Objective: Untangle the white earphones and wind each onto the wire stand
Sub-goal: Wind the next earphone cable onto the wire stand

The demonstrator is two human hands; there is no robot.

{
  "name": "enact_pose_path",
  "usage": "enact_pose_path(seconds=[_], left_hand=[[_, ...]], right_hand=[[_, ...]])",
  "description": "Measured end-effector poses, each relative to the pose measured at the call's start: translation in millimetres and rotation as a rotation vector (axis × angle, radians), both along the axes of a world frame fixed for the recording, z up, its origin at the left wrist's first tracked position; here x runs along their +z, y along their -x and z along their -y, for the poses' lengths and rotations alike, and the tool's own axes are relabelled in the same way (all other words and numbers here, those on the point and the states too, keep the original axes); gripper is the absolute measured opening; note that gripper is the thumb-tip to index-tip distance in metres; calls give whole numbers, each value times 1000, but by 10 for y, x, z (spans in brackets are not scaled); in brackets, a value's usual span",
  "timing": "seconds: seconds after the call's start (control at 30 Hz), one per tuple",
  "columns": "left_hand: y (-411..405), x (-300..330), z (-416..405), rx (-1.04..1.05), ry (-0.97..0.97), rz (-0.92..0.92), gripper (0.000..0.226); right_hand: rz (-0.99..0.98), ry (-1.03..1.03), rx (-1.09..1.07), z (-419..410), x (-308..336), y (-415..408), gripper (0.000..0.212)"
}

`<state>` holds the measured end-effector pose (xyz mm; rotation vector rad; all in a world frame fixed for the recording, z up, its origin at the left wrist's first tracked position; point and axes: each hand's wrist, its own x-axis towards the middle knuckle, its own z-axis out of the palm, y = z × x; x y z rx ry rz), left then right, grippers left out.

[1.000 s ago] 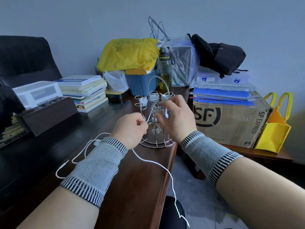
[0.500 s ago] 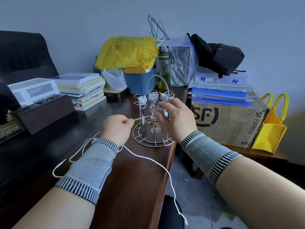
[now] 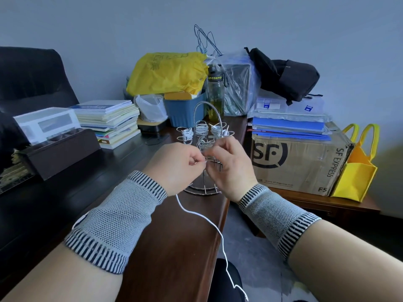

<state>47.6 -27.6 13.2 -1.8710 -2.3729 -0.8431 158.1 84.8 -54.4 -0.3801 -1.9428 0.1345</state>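
A chrome wire stand (image 3: 207,118) with an arched handle sits on the dark wooden desk (image 3: 174,247) near its right edge. Several of its ring holders carry wound white earphone cable (image 3: 201,128). My left hand (image 3: 174,164) pinches a white earphone cord (image 3: 202,216) just in front of the stand; the cord trails down from the hand, over the desk edge and toward the floor. My right hand (image 3: 229,168) is at the stand, its fingers curled around the wire and cord and meeting the left fingertips. The hands hide the front of the stand.
Behind the stand are a blue tub (image 3: 185,110), a yellow bag (image 3: 168,73), a bottle (image 3: 215,92) and a book stack (image 3: 109,123). A dark organiser tray (image 3: 58,149) is at left. A cardboard box (image 3: 298,162) and yellow tote (image 3: 357,168) sit on a low cabinet at right.
My left hand has moved right and up to the stand, bringing the cord to my right hand's fingers. The loose cord loops left of my wrist are mostly hidden now.
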Motion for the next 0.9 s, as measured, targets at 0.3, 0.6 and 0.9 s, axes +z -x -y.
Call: enact_pose_path(seconds=[0.3, 0.6, 0.9], left_hand=[[231, -6, -55, -18, 1, 329, 16], [5, -55, -443, 331, -178, 70, 38], [-28, -128, -616, 404, -48, 31, 37]], right_hand=[[-133, 531, 31, 15, -100, -49, 10], [-281, 987, -3, 53, 73, 71, 34], [-98, 897, -215, -42, 216, 105, 43]])
